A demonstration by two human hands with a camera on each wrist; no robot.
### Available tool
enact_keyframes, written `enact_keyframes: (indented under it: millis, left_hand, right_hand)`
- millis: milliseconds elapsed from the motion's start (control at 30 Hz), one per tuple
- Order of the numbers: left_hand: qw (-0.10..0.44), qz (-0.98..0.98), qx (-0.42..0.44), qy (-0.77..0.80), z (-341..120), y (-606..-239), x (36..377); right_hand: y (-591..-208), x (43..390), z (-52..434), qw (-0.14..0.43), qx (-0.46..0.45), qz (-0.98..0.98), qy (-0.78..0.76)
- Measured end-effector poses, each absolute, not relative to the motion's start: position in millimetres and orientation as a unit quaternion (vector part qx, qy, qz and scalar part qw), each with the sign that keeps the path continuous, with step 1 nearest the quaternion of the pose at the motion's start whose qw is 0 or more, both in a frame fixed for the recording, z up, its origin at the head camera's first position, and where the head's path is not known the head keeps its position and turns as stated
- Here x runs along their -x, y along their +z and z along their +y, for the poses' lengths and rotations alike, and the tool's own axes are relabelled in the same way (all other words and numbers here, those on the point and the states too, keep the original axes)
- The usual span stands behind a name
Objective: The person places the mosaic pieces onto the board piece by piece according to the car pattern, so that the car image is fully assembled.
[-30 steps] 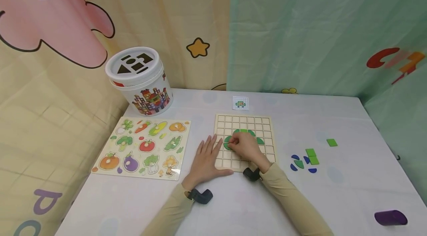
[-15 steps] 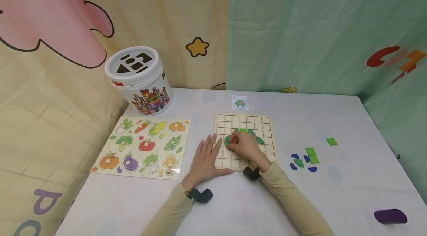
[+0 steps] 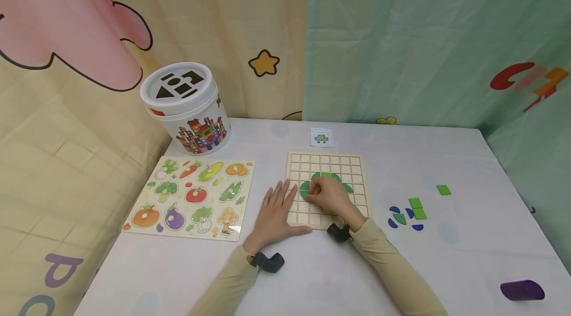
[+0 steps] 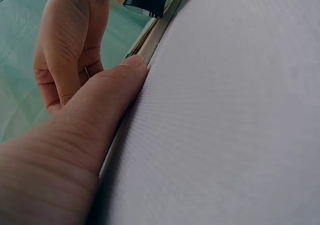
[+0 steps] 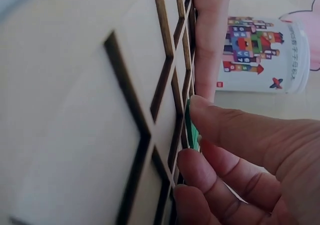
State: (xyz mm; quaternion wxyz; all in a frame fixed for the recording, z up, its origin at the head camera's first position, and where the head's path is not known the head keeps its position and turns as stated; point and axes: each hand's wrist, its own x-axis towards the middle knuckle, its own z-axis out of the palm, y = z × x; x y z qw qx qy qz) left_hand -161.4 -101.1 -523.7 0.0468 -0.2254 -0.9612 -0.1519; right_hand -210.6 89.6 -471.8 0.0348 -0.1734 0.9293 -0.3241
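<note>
A wooden grid board (image 3: 348, 159) lies at the middle of the table, with several green pieces in its cells. My left hand (image 3: 275, 214) lies along the board's left side, fingers spread and straight, thumb at its near edge. Over the board, my right hand (image 3: 331, 194) has its fingers curled, thumb and fingertips on a green quarter-circle piece (image 5: 193, 127) in the left part of the grid. Another green quarter-circle (image 3: 347, 188) shows to the right of this hand, and a light green square (image 3: 326, 174) sits behind it. The hand covers the grid's middle cells.
Left of the board lies a vegetable puzzle (image 3: 187, 202), with a white shape-sorter bucket (image 3: 189, 112) behind it. A small pattern card (image 3: 321, 137) is beyond the board. Loose green squares (image 3: 419, 213) and blue half-circles (image 3: 418, 227) lie right; a purple object (image 3: 522, 290) is near right.
My right hand and wrist have shifted very slightly right, and more of the green pieces at the grid's left shows. The left hand stays in place.
</note>
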Motion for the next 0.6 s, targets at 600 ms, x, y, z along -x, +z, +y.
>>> enact_keyframes:
  millis: [600]
  left_hand:
    - [0.051, -0.958, 0.226, -0.169, -99.8, -522.7, 159.8]
  right_hand:
    - [-449.9, 189.0, 181.5, 0.011, 0.112, 0.942, -0.315]
